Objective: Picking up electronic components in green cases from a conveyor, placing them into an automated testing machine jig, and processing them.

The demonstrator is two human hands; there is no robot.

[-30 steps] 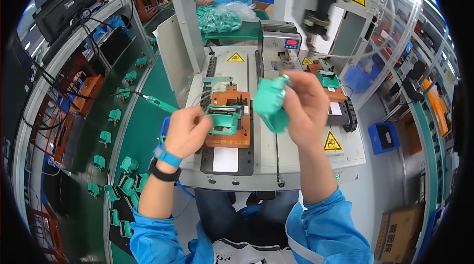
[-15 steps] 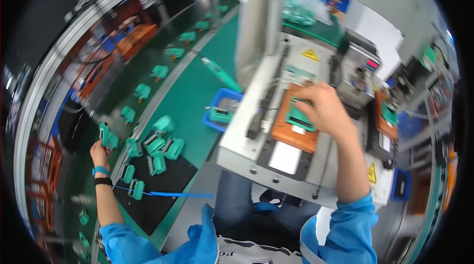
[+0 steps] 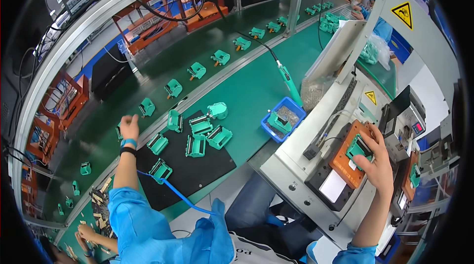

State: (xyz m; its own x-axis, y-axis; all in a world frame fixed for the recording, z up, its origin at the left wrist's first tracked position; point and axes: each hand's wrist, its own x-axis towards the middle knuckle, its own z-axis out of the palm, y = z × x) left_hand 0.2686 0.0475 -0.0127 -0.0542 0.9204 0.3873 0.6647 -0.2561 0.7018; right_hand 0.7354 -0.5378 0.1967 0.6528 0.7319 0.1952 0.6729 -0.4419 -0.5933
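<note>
My left hand [image 3: 129,128] is at the edge of the dark green conveyor belt, its fingers curled. A green plastic housing [image 3: 119,133] shows against its outer side, mostly covered by the hand. At the right, my right hand [image 3: 379,161] spans another green plastic housing [image 3: 356,148] seated in an orange fixture block [image 3: 344,161]. The thumb presses on the near side of that housing, with the fingers bent round its far side. Several loose green housings [image 3: 195,146] lie on a black mat [image 3: 212,165] between my hands.
More housings [image 3: 196,70] stand in a row on the belt. A blue bin [image 3: 278,138] holds small metal parts and a green piece. Behind it leans a green electric screwdriver [image 3: 289,83]. A blue cord [image 3: 182,197] crosses the mat. Another person's hands [image 3: 86,234] are at lower left.
The view has swung left. My left hand, earlier holding a housing up over the belt, is now lower at the belt edge. My right hand stays at the fixture, its thumb now on the housing's near side.
</note>
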